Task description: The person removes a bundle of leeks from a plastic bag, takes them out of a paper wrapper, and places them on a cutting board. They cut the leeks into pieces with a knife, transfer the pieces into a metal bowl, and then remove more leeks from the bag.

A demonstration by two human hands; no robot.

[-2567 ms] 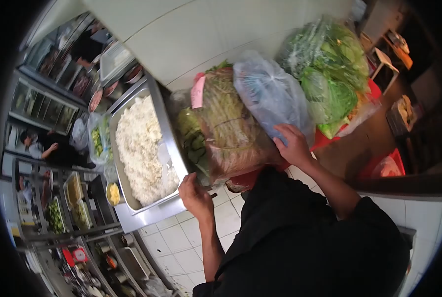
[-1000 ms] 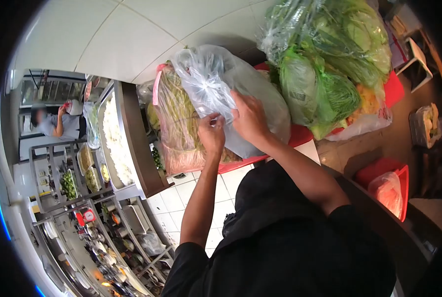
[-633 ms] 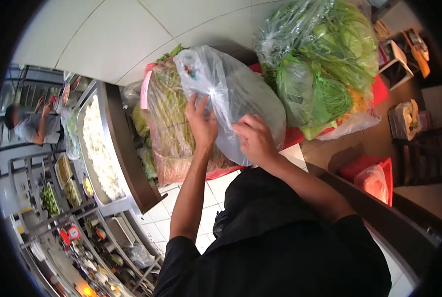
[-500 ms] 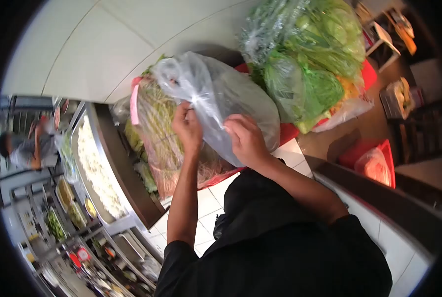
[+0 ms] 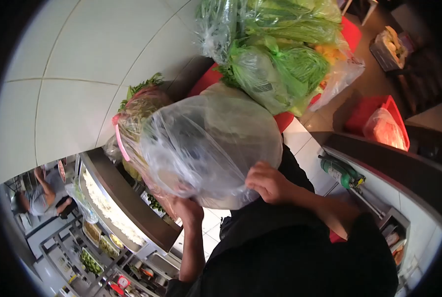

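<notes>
A large clear plastic bag [image 5: 216,138] fills the centre of the head view, its mouth spread wide towards my body. My left hand [image 5: 187,205] grips the bag's near edge at the lower left, fingers partly hidden behind the film. At the lower right edge, my right hand [image 5: 265,182] pinches the plastic with fingers closed. Behind the bag, to the left, lies a pinkish bag of leafy greens [image 5: 136,119]. Beyond it at the upper right are clear and green bags of vegetables [image 5: 280,64].
On the left, a metal counter [image 5: 131,208] holds a long tray of white food, with smaller food containers below. Another person [image 5: 40,198] is at the far left. To the right are a red bin [image 5: 396,119] and a green cylinder [image 5: 340,171].
The bag's gathered mouth has been opened and spread out. Both hands have moved down towards my body, apart from each other. The view has shifted, and the green cylinder now shows.
</notes>
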